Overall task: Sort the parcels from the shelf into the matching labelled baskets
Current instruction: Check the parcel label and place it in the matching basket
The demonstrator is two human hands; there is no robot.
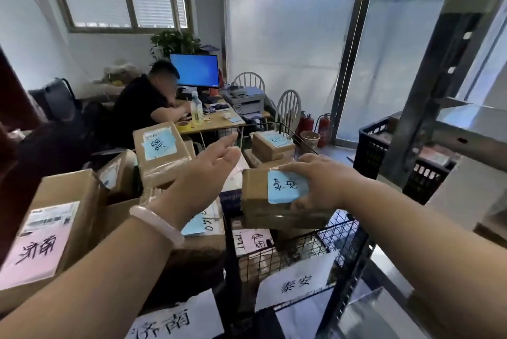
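Two paper signs mark the bins below: a white 泰安 sign (296, 284) on the front of the wire basket (343, 229), and a 济南 sign (175, 322) to its left. The right hand (321, 182) grasps a small cardboard parcel (258, 207) by its right end, fingers over the top and thumb on the near side. It hangs just above the wire basket, and its blue note (285, 186) also reads 泰安. The left hand (208, 171) hovers beside it, fingers straight, holding nothing.

The labels match, so the step in hand is likely the drop into this basket. To do it well, I would lower the parcel level and note-side up, clear of the wire rim, and set it on the pink-labelled parcel (256, 241) already lying inside. A one-ended grasp may let the far end dip, so the free hand could support that end on the way down. Release only once it rests flat, so it cannot slide towards the 济南 pile (41, 251).
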